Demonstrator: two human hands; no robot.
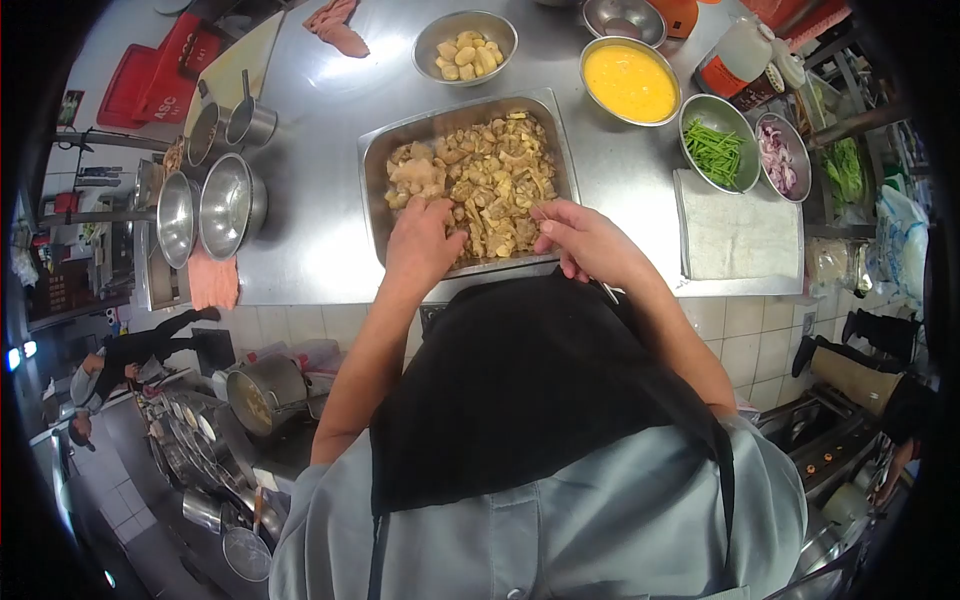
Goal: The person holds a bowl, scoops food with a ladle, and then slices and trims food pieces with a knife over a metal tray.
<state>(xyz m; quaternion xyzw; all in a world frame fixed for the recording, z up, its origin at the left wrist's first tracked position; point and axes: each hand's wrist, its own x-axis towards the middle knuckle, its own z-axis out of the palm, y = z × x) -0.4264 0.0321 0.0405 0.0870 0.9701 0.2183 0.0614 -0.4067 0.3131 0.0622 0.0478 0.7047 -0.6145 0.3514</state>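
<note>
A rectangular metal tray [374,205] full of cooked-looking, brownish-yellow meat pieces [500,170] sits on the steel table in front of me. My left hand [425,242] reaches over its near left side, fingers on the meat beside a larger pale lump [414,175], thumb held apart. Some of its fingertips are lost among the pieces. At the near right rim my right hand [590,240] is closed, thumb and forefinger pinched together. Something thin and pale seems to stick out of that pinch, too small to name.
Beyond the tray stands a bowl of peeled potato-like pieces [466,58]. To its right are bowls of yellow liquid [630,82], green beans [714,152] and sliced purple onion [777,160]. A folded white cloth [740,235] lies right; metal bowls [228,207] stand left. A person [100,372] is behind left.
</note>
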